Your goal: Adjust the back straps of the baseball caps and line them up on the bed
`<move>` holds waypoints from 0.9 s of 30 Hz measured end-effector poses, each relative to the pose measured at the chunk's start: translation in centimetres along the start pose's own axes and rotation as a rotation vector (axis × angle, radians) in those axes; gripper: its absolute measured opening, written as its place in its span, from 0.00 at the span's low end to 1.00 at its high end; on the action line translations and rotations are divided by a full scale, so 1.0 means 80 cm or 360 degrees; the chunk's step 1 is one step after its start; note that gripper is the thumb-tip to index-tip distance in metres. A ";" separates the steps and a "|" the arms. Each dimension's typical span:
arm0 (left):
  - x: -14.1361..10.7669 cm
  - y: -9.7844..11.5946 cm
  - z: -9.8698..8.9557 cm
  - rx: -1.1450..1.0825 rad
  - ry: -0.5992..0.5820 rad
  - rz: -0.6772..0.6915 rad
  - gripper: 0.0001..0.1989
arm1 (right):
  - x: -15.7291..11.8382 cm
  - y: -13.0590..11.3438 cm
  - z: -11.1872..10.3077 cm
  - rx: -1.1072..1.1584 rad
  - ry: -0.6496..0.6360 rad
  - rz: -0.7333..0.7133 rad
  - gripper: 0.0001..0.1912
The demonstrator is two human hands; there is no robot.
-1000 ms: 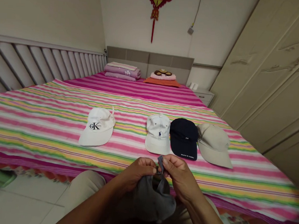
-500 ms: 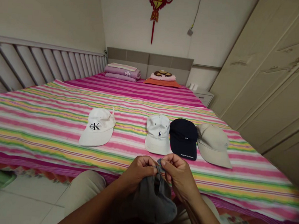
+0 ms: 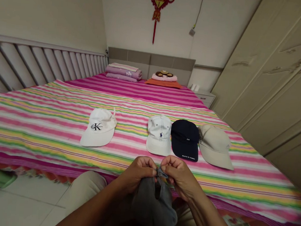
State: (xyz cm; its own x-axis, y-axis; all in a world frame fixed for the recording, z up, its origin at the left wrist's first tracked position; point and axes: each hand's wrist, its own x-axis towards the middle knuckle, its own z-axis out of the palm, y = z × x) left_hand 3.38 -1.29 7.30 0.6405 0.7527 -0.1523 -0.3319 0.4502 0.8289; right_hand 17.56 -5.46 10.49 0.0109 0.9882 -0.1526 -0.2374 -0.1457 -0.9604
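From where I stood, the gray cap [image 3: 152,208] hung directly below both hands, in front of the bed [image 3: 130,132], its strap [image 3: 164,174] crosswise between them. The left hand [image 3: 138,173] pinched the strap's base; the right hand [image 3: 178,173] pinched its loose end. Neither was nearer. One second earlier, that end pointed upward; now it slanted down rightward.

A broad lane opens to my remote reach over the bedspread [image 3: 129,137], between the lettered white cap [image 3: 100,128] at left and the emblemed white cap [image 3: 159,136]. Rightward, the navy cap [image 3: 185,139] and beige cap [image 3: 216,147] crowd close, barring passage through that row. Behind it, I find room as far as the purple bedding [image 3: 122,72]. Near, the left hand [image 3: 139,173] and right hand [image 3: 180,174] almost meet, obstructing the grey cap [image 3: 149,206].
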 end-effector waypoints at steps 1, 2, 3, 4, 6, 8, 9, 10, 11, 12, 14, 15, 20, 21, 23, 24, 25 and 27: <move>0.000 0.000 0.000 0.0012 0.0004 0.0008 0.08 | 0.000 0.000 0.000 -0.0015 -0.0003 0.0003 0.07; 0.000 -0.001 -0.001 0.0023 0.0009 0.0019 0.08 | 0.001 0.000 0.000 -0.0032 -0.0003 0.0004 0.07; 0.000 -0.001 -0.001 0.0035 0.0013 0.0028 0.09 | 0.001 0.000 0.000 -0.0049 -0.0006 0.0004 0.06; 0.001 -0.001 -0.002 0.0049 0.0014 0.0034 0.09 | 0.001 0.000 0.000 -0.0064 -0.0008 0.0004 0.06; 0.000 0.000 -0.002 0.0076 0.0019 0.0043 0.09 | 0.002 0.001 -0.001 -0.0095 -0.0015 0.0008 0.05; 0.000 0.001 -0.002 0.0106 0.0025 0.0048 0.10 | 0.002 0.001 -0.001 -0.0118 -0.0017 0.0026 0.05; -0.001 0.001 -0.002 0.0123 0.0032 0.0051 0.10 | 0.002 0.002 -0.001 -0.0128 -0.0019 0.0036 0.05; -0.001 0.002 -0.002 0.0141 0.0036 0.0052 0.10 | 0.002 0.002 -0.002 -0.0133 -0.0024 0.0048 0.05; -0.002 0.002 -0.002 0.0162 0.0038 0.0051 0.10 | 0.003 0.003 -0.002 -0.0135 -0.0039 0.0060 0.06; -0.002 0.002 -0.002 0.0183 0.0038 0.0049 0.10 | 0.003 0.003 -0.003 -0.0137 -0.0057 0.0073 0.06; -0.003 0.002 -0.002 0.0222 0.0036 0.0048 0.10 | 0.003 0.003 -0.006 -0.0155 -0.0099 0.0100 0.06; -0.003 0.002 -0.002 0.0241 0.0033 0.0051 0.11 | 0.003 0.002 -0.007 -0.0177 -0.0114 0.0115 0.07; -0.004 -0.001 -0.004 0.0304 0.0037 0.0058 0.10 | 0.002 -0.007 -0.010 -0.0388 -0.0124 0.0155 0.06; -0.004 -0.002 -0.004 0.0307 0.0044 0.0058 0.10 | 0.001 -0.008 -0.010 -0.0426 -0.0120 0.0156 0.05; -0.004 -0.002 -0.005 0.0312 0.0059 0.0057 0.10 | 0.001 -0.011 -0.009 -0.0470 -0.0113 0.0157 0.03; -0.004 -0.002 -0.004 0.0317 0.0065 0.0054 0.10 | 0.001 -0.011 -0.008 -0.0473 -0.0114 0.0153 0.02; -0.004 -0.001 -0.004 0.0327 0.0068 0.0053 0.10 | 0.002 -0.010 -0.008 -0.0470 -0.0114 0.0149 0.02; -0.004 0.001 -0.002 0.0363 0.0062 0.0054 0.09 | 0.002 -0.008 -0.009 -0.0470 -0.0117 0.0148 0.01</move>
State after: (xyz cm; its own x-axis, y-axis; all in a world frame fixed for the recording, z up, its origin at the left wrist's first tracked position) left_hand 3.02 -1.42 7.34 0.6028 0.7856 -0.1393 -0.1851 0.3075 0.9334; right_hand 18.43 -5.21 10.88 -0.0707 0.9692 -0.2357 0.0583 -0.2319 -0.9710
